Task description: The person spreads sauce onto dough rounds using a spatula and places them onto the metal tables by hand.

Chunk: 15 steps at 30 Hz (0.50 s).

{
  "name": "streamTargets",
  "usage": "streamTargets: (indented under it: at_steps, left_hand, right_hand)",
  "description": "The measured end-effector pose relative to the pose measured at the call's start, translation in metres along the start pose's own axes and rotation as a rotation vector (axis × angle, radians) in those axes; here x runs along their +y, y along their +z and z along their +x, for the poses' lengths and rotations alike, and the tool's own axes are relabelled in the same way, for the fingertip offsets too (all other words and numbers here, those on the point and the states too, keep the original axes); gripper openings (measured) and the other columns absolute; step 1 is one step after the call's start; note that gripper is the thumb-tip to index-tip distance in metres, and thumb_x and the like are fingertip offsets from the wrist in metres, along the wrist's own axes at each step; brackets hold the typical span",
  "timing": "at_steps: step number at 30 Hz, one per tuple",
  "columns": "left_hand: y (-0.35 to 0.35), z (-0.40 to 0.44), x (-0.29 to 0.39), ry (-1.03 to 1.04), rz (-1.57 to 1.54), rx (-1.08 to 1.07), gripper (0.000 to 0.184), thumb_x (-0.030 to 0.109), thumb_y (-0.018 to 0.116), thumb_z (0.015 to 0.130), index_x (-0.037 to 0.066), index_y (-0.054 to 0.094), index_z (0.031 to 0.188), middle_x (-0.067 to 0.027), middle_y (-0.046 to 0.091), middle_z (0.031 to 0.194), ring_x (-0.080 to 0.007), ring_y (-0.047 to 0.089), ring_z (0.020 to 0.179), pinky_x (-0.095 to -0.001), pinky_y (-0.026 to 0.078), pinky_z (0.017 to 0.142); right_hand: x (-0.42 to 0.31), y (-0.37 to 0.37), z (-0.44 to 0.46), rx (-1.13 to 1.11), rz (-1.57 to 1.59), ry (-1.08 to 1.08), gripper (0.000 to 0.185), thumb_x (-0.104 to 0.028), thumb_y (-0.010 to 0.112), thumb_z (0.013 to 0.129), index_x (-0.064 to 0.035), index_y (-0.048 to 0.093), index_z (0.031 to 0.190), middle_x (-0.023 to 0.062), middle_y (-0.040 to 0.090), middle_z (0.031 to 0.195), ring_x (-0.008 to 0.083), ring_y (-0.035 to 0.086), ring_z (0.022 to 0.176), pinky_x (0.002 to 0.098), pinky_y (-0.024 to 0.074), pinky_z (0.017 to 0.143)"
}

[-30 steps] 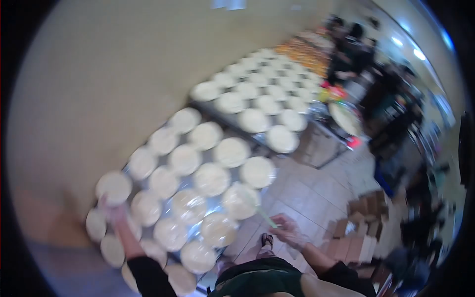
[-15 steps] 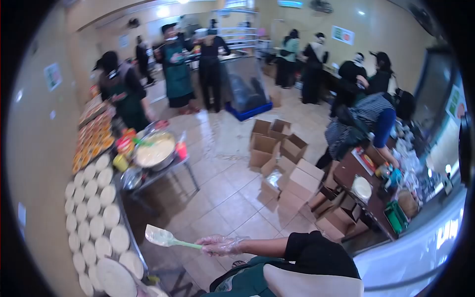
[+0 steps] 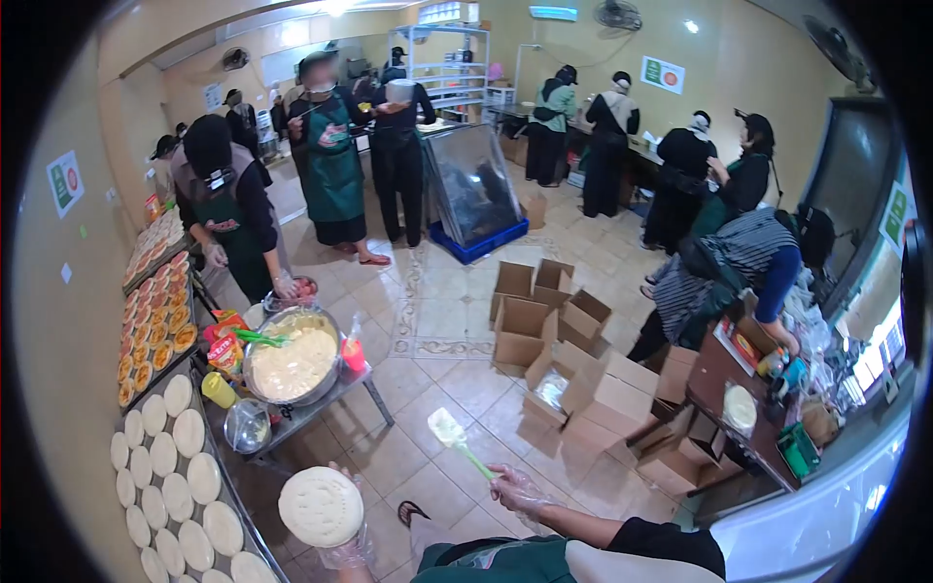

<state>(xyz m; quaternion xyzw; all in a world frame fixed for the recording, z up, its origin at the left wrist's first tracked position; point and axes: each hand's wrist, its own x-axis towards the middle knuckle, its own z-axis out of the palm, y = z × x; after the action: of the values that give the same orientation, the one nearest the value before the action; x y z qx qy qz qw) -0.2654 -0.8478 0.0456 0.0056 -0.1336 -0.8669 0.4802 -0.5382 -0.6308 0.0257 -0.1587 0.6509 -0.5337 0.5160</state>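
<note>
A round, pale dough base [image 3: 321,506] with small dents rests on my left hand [image 3: 352,550], whose gloved fingers show at its edge. My right hand [image 3: 520,491], in a clear glove, is closed around the green handle of a spatula [image 3: 451,430]; white cream coats its blade. Ahead of my left hand, a large metal bowl [image 3: 293,356] of cream stands on a small metal table, with another green utensil [image 3: 257,338] in it. Rows of dough bases [image 3: 178,497] lie on the long table at the left.
Topped bases [image 3: 155,325] lie farther along the left table, near a person in an apron [image 3: 231,209]. Open cardboard boxes [image 3: 526,331] stand on the floor. Another person [image 3: 724,277] bends over a brown table [image 3: 743,428] at the right. Several people work farther back.
The view has swung from the dough table toward the room. My left hand has lifted a dough base off the table and moved right. The spatula, still in my right hand, now points upward.
</note>
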Motion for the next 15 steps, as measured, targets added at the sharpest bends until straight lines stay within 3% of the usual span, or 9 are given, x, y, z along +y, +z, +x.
streamTargets:
  at_steps: [3,5,7,8,10,12,14,15]
  left_hand:
    - [-0.043,0.048,0.021,0.004,-0.019,0.038,0.073,0.060,0.049,0.093,0.009,0.048,0.145,-0.0169,0.040,0.155,-0.0420,0.039,0.140,-0.0597,0.022,0.119]
    - [-0.046,0.065,0.037,0.047,-0.035,0.094,0.073,0.061,0.050,0.093,0.009,0.049,0.144,-0.0163,0.041,0.155,-0.0421,0.040,0.139,-0.0600,0.024,0.118]
    - [-0.028,0.097,0.054,-0.013,-0.260,0.325,0.072,0.061,0.051,0.092,0.011,0.050,0.143,-0.0155,0.042,0.154,-0.0429,0.041,0.138,-0.0610,0.027,0.116]
    - [-0.024,0.113,0.062,0.021,-0.256,0.341,0.072,0.061,0.051,0.092,0.011,0.050,0.143,-0.0155,0.042,0.154,-0.0429,0.041,0.138,-0.0610,0.027,0.116]
    - [-0.020,0.132,0.070,-0.010,-0.365,0.394,0.072,0.060,0.052,0.092,0.011,0.050,0.144,-0.0154,0.042,0.154,-0.0437,0.042,0.137,-0.0617,0.029,0.115]
    - [-0.028,0.149,0.073,0.017,-0.397,0.419,0.073,0.060,0.053,0.091,0.010,0.050,0.143,-0.0164,0.042,0.154,-0.0430,0.042,0.137,-0.0621,0.029,0.115]
    - [-0.038,0.166,0.073,0.022,-0.360,0.313,0.075,0.062,0.051,0.092,0.009,0.048,0.145,-0.0180,0.041,0.154,-0.0440,0.040,0.138,-0.0619,0.027,0.116]
    - [-0.045,0.176,0.069,0.053,-0.363,0.328,0.075,0.062,0.051,0.092,0.009,0.048,0.145,-0.0180,0.041,0.154,-0.0440,0.040,0.138,-0.0619,0.027,0.116]
  right_hand:
    - [-0.016,0.027,0.062,0.015,-0.001,-0.017,0.043,-0.020,0.058,0.100,-0.0134,0.046,0.141,-0.0009,0.058,0.076,0.0049,0.042,0.052,0.0221,0.0351,0.046]
    - [-0.053,0.052,0.092,0.009,-0.002,0.043,0.043,-0.017,0.058,0.099,-0.0130,0.048,0.140,-0.0007,0.059,0.075,0.0049,0.043,0.051,0.0223,0.0349,0.045]
    - [-0.080,0.071,0.129,0.000,0.030,0.101,0.044,-0.012,0.059,0.096,-0.0134,0.051,0.139,0.0000,0.061,0.075,0.0051,0.044,0.050,0.0220,0.0343,0.044]
    - [-0.088,0.076,0.151,-0.031,0.016,0.117,0.044,-0.012,0.059,0.096,-0.0134,0.051,0.139,0.0000,0.061,0.075,0.0051,0.044,0.050,0.0220,0.0343,0.044]
    - [-0.109,0.083,0.182,-0.088,-0.014,0.052,0.043,-0.011,0.060,0.095,-0.0135,0.052,0.138,0.0000,0.061,0.075,0.0051,0.045,0.052,0.0214,0.0349,0.045]
    - [-0.129,0.086,0.207,-0.101,-0.046,0.078,0.039,-0.012,0.060,0.097,-0.0127,0.054,0.136,-0.0007,0.061,0.076,0.0048,0.046,0.054,0.0211,0.0359,0.047]
    - [-0.137,0.078,0.242,-0.221,-0.080,-0.062,0.038,-0.014,0.061,0.098,-0.0120,0.053,0.135,0.0000,0.061,0.079,0.0050,0.042,0.054,0.0225,0.0350,0.047]
    - [-0.154,0.074,0.254,-0.244,-0.163,-0.019,0.037,-0.014,0.062,0.099,-0.0106,0.054,0.135,-0.0003,0.062,0.082,0.0058,0.047,0.061,0.0218,0.0391,0.055]
